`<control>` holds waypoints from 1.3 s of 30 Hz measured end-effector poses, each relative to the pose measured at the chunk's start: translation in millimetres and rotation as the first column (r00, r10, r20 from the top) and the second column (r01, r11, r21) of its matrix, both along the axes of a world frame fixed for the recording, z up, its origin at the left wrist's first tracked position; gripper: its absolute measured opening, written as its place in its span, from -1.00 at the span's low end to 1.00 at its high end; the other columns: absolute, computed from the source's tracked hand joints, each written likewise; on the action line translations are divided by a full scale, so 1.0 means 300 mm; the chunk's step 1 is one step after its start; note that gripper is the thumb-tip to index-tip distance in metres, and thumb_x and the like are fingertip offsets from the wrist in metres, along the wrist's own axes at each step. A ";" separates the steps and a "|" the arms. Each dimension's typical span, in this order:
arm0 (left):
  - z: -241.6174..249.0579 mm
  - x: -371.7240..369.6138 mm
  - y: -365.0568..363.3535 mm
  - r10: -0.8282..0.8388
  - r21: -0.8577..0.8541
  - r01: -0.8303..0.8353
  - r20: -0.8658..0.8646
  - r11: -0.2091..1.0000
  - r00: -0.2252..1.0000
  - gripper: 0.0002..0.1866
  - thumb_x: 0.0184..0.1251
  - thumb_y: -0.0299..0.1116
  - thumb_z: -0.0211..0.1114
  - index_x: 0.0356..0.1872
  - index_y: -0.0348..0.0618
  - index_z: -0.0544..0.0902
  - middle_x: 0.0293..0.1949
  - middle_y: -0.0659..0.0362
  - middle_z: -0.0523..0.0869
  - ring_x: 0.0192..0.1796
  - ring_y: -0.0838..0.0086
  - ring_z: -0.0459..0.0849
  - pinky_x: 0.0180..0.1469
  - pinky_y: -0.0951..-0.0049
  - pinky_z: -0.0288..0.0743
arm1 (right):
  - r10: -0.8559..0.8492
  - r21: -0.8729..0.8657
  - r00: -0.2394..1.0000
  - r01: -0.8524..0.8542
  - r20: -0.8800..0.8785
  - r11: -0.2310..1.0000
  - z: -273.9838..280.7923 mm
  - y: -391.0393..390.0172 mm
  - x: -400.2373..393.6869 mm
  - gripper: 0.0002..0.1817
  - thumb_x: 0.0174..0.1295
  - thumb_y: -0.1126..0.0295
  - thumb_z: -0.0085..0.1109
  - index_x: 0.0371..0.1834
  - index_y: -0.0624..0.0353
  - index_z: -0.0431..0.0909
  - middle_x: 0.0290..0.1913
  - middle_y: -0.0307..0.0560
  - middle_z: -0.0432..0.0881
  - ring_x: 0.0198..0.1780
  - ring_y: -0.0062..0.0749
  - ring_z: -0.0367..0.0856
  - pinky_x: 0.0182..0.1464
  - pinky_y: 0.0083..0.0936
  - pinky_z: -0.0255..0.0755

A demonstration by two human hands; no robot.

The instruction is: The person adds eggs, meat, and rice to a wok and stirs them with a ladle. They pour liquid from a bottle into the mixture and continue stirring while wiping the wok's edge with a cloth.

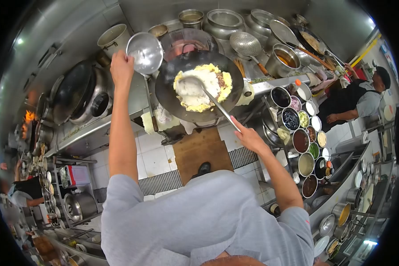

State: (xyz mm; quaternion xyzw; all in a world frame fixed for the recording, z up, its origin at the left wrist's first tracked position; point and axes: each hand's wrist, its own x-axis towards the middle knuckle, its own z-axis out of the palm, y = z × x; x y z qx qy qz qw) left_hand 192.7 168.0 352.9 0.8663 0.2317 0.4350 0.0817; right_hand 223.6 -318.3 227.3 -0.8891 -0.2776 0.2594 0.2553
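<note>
My left hand (122,66) is raised, its fingers closed on the rim of a shiny metal bowl (145,54). The bowl is tilted beside the wok, and no food shows in it. In front of me sits a dark wok (204,116) on the stove. White rice (212,82) lies in it among yellow egg (227,91) and brown bits that look like meat. My right hand (250,138) grips the handle of a metal ladle (219,106). The ladle's head rests on the rice in the wok.
A perforated strainer (244,44) and a pot of brown liquid (284,57) stand right of the wok. Several seasoning containers (301,141) line my right side. A second wok (73,93) leans at left. A co-worker (357,97) stands at far right.
</note>
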 end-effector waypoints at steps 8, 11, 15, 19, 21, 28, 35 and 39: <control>-0.129 -0.209 0.029 0.061 -0.115 -0.059 0.010 0.992 0.998 -0.80 0.22 -0.37 0.26 -0.45 -0.28 0.48 -0.36 -0.06 0.55 -0.28 -0.08 0.55 -0.19 0.03 0.43 | -0.042 0.211 0.987 0.009 0.156 0.978 0.172 -0.134 -0.131 -0.32 0.45 0.36 0.06 0.60 -0.39 0.13 -0.18 0.37 0.67 -0.07 0.33 0.63 0.03 -0.01 0.46; -0.151 -0.230 0.034 0.072 -0.104 -0.069 0.028 0.992 0.997 -0.80 0.22 -0.38 0.27 -0.45 -0.28 0.48 -0.37 -0.05 0.55 -0.29 -0.07 0.55 -0.19 0.04 0.43 | -0.010 0.225 0.991 -0.021 0.137 0.974 0.105 -0.122 -0.130 -0.33 0.46 0.35 0.06 0.59 -0.38 0.13 -0.17 0.33 0.66 -0.10 0.34 0.61 -0.01 -0.01 0.43; -0.146 -0.225 0.021 0.078 -0.119 -0.077 0.006 0.990 0.997 -0.80 0.23 -0.39 0.28 -0.45 -0.29 0.49 -0.38 -0.04 0.54 -0.30 -0.04 0.55 -0.19 0.05 0.43 | 0.020 -0.002 0.987 -0.020 0.159 1.000 0.106 -0.119 -0.075 -0.35 0.46 0.28 0.06 0.58 -0.47 0.14 -0.24 0.32 0.66 -0.12 0.33 0.60 0.00 0.01 0.43; -0.118 -0.256 0.006 0.060 -0.108 -0.054 0.048 0.993 0.997 -0.80 0.23 -0.40 0.29 -0.45 -0.30 0.49 -0.38 -0.04 0.54 -0.30 -0.01 0.55 -0.20 0.06 0.42 | 0.004 0.078 0.988 -0.016 0.154 0.997 0.221 -0.113 -0.075 -0.28 0.45 0.32 0.08 0.62 -0.41 0.06 -0.30 0.31 0.63 -0.20 0.30 0.59 -0.08 -0.05 0.41; -0.124 -0.259 0.007 0.047 -0.110 -0.041 0.058 0.993 0.997 -0.80 0.23 -0.40 0.29 -0.45 -0.30 0.49 -0.38 -0.03 0.54 -0.30 -0.02 0.55 -0.20 0.06 0.42 | -0.022 0.167 0.977 -0.014 0.210 0.986 0.209 -0.070 -0.062 -0.28 0.45 0.32 0.09 0.62 -0.41 0.07 -0.28 0.30 0.64 -0.20 0.30 0.60 -0.07 -0.06 0.42; -0.111 -0.208 0.011 0.023 -0.135 -0.014 0.069 0.991 0.997 -0.81 0.22 -0.39 0.29 -0.44 -0.28 0.50 -0.39 -0.03 0.56 -0.32 -0.01 0.56 -0.20 0.08 0.43 | -0.028 0.028 0.978 0.023 0.206 0.999 0.102 0.107 0.110 -0.31 0.42 0.34 0.06 0.60 -0.30 0.12 -0.16 0.39 0.64 -0.06 0.35 0.59 -0.03 0.06 0.42; -0.186 -0.043 0.012 -0.057 -0.257 0.088 0.127 0.962 0.990 -0.82 0.20 -0.38 0.32 -0.39 -0.29 0.55 -0.37 -0.04 0.62 -0.29 0.03 0.61 -0.17 0.16 0.48 | 0.022 0.020 0.965 -0.028 0.260 0.999 -0.041 0.036 0.057 -0.26 0.37 0.35 0.11 0.61 -0.28 0.08 -0.23 0.32 0.67 -0.14 0.28 0.65 -0.12 0.09 0.47; -0.197 0.159 -0.130 -0.236 -0.610 0.266 0.131 0.747 0.963 -0.69 0.33 -0.28 0.39 -0.06 -0.31 0.67 -0.18 0.07 0.75 -0.19 0.38 0.66 -0.05 0.34 0.54 | 0.019 0.034 0.993 -0.023 0.118 0.999 -0.094 0.010 0.033 -0.35 0.46 0.19 0.00 0.61 -0.20 0.12 -0.12 0.29 0.66 -0.18 0.16 0.65 -0.07 -0.04 0.53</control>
